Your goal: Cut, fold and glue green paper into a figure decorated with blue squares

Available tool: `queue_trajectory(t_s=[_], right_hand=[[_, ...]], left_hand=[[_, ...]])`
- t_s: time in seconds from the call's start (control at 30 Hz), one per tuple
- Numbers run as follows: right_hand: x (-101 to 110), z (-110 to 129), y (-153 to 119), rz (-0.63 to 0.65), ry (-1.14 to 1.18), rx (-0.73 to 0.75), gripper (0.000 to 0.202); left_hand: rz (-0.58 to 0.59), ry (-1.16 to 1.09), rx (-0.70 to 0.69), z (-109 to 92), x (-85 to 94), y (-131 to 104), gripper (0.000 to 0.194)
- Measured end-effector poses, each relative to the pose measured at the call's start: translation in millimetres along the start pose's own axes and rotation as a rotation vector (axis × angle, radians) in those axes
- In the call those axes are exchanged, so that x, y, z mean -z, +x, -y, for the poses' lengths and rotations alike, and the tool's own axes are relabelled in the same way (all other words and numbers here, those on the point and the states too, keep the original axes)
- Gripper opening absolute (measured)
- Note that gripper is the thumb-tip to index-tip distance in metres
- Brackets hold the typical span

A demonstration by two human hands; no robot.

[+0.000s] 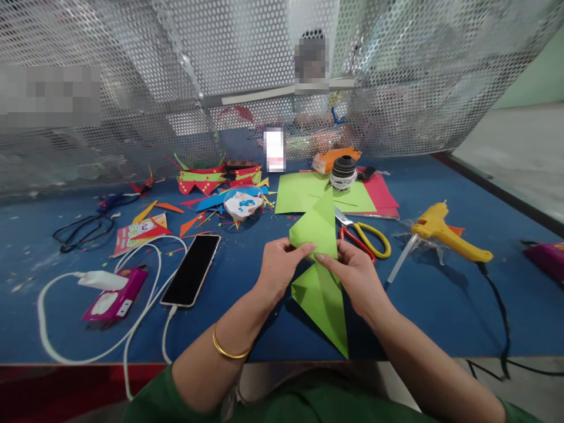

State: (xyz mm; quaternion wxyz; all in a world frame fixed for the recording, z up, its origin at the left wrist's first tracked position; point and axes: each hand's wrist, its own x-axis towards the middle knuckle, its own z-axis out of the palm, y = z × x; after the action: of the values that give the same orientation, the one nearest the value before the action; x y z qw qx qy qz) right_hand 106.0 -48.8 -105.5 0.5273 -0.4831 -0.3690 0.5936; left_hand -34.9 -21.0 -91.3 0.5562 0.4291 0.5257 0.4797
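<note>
A green folded paper [318,229], narrow in the middle with a pointed part at each end, is held upright above the front of the table. My left hand [282,265] pinches its left edge at the narrow middle. From the other side my right hand [355,273] grips the same place, both thumbs pressed on the front. The fingers behind the paper are partly hidden. Just beyond my right hand lie scissors [374,238] with one red and one yellow handle loop. Flat green paper sheets [295,191] lie farther back, partly covered by the folded piece.
On the right rests a yellow glue gun [449,229] with a clear glue stick. A phone [192,270] on a white cable and a purple power strip [117,296] are at left. Behind are a bowl of scraps [244,205], red paper shapes [200,181] and a perforated screen [247,53].
</note>
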Motion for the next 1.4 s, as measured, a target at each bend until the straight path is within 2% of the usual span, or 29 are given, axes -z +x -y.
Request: queue_trajectory(t_s=[0.3, 0.53, 0.73, 1.0, 1.17, 1.4], right_hand=[[0.2, 1.3, -0.9, -0.014, -0.023, -0.017, 0.044], [-0.1, 0.6, -2.4, 0.025, -0.042, -0.044, 0.043], [0.4, 0.6, -1.1, -0.014, -0.033, -0.02, 0.044], [-0.3, 1.0, -1.8, 0.002, -0.029, -0.049, 0.045], [0.3, 1.6, -1.7, -0.019, 0.003, -0.015, 0.047], [1.1, 1.9, -1.4, -0.009, 0.021, 0.008, 0.04]], left_hand=[[0.012, -0.09, -0.015, 1.8, -0.4, 0.4, 0.031], [-0.023, -0.166, -0.053, 3.9, 0.2, 2.5, 0.02], [0.017, -0.192, -0.048, 3.6, -0.4, 3.1, 0.034], [-0.061, -0.122, -0.07, 4.5, 0.2, 4.5, 0.022], [-0.001, -0.146, -0.064, 7.0, 0.4, 5.4, 0.029], [-0.078, -0.14, -0.064, 7.6, 3.2, 7.5, 0.033]])
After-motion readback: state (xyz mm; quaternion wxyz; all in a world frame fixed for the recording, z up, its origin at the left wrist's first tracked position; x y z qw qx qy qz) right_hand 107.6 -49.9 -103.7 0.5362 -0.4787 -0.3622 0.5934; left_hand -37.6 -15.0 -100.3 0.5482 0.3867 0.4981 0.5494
